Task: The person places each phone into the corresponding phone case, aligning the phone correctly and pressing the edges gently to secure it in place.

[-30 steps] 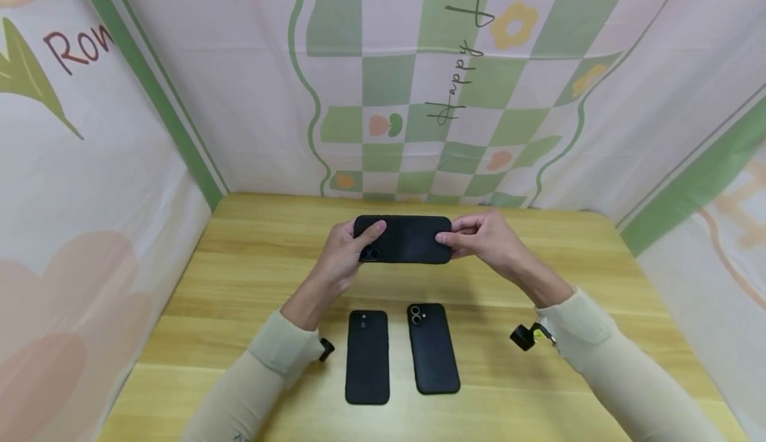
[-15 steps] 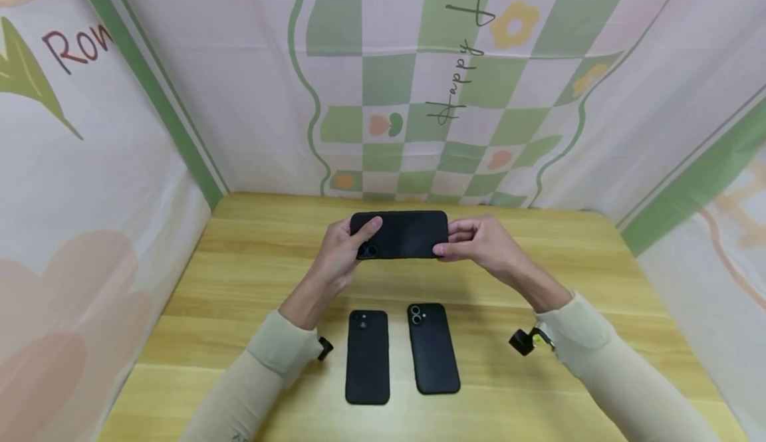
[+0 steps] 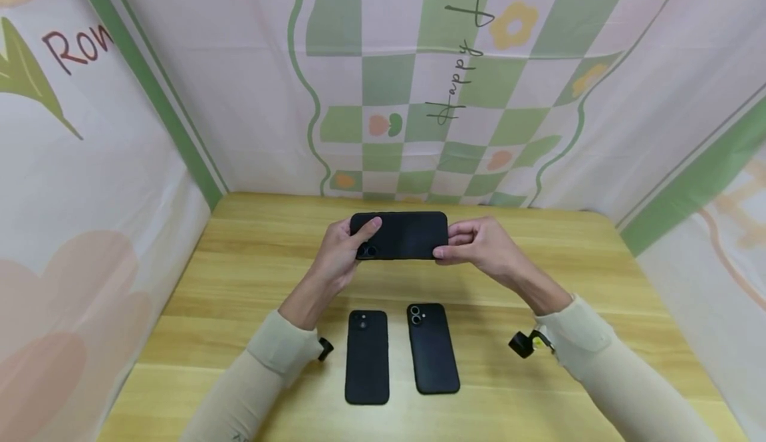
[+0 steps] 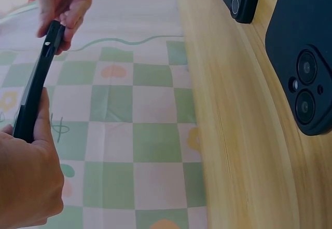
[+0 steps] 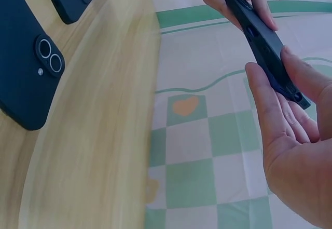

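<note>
A black phone in a black case (image 3: 407, 236) is held sideways above the table, its camera end to the left and its back toward the head camera. My left hand (image 3: 338, 256) grips that end, thumb lying across the back. At the other end my right hand (image 3: 487, 246) pinches the lower corner between thumb and fingers. Both wrist views show the phone edge-on, such as the right wrist view, where the cased phone (image 5: 267, 52) slants between the two hands. Below them two more black phones lie back up: the left phone (image 3: 368, 359) and the right phone (image 3: 433, 349).
The wooden table (image 3: 239, 262) runs back to a hanging cloth (image 3: 389, 83) with green checks and flowers. More cloth hangs at both sides. A small black wrist camera (image 3: 522, 343) sticks out from the right sleeve (image 3: 580, 326).
Since the oldest frame, both hands have brought the held phone slightly up and left. The right thumb has shifted toward its lower corner. The two lying phones have not moved.
</note>
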Action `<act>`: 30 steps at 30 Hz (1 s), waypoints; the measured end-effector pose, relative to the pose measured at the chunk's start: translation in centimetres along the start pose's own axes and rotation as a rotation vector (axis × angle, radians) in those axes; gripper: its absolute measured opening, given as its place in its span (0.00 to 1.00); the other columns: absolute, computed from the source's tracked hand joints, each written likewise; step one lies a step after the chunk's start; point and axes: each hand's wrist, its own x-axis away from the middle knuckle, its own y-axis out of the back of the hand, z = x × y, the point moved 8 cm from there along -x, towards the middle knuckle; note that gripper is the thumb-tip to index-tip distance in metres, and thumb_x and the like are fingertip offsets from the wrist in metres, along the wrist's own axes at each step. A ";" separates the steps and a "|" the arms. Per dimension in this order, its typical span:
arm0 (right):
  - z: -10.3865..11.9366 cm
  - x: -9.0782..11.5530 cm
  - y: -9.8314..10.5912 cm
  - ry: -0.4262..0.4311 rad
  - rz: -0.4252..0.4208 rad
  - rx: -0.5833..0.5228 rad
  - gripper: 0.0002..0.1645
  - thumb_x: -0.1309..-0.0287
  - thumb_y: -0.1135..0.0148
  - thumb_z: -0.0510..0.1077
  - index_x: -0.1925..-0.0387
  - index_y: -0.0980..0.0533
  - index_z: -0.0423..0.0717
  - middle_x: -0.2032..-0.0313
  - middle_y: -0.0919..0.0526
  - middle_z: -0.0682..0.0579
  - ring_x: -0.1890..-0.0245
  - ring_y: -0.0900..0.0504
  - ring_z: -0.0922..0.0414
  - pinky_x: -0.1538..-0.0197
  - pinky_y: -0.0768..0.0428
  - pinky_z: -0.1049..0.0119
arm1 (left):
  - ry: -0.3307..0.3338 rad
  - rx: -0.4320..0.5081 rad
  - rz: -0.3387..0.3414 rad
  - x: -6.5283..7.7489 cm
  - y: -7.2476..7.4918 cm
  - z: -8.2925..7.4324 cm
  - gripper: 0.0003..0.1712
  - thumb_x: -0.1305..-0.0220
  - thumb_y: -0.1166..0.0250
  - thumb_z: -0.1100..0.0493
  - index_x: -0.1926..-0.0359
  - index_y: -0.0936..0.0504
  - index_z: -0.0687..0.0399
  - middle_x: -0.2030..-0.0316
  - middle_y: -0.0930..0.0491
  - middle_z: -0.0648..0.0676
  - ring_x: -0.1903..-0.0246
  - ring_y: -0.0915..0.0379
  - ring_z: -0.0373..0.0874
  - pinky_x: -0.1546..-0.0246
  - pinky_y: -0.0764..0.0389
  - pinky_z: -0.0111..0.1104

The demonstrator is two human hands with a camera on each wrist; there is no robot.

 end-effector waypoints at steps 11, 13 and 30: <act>0.2 0.0 -0.3 0.086 -0.025 -0.077 0.14 0.42 0.24 0.29 0.65 0.25 0.28 0.74 0.12 0.46 0.64 0.07 0.48 0.51 0.11 0.46 | 0.039 0.035 0.011 -0.1 -0.1 0.4 0.13 0.20 0.38 0.59 0.46 0.20 0.66 0.60 0.12 0.52 0.60 0.11 0.41 0.56 0.11 0.32; 0.2 0.0 -0.4 0.098 -0.024 -0.083 0.13 0.42 0.24 0.29 0.65 0.24 0.28 0.74 0.12 0.46 0.65 0.07 0.47 0.52 0.11 0.46 | 0.043 0.035 0.010 -0.1 -0.1 0.4 0.14 0.20 0.38 0.59 0.45 0.20 0.67 0.60 0.12 0.53 0.59 0.11 0.42 0.55 0.11 0.32; -0.5 0.2 -1.0 0.115 -0.090 -0.244 0.08 0.38 0.29 0.26 0.62 0.22 0.29 0.70 0.10 0.46 0.63 0.07 0.49 0.51 0.11 0.48 | 0.048 0.055 -0.113 -0.2 -0.5 0.1 0.09 0.29 0.28 0.63 0.52 0.18 0.61 0.62 0.14 0.53 0.64 0.11 0.43 0.65 0.11 0.30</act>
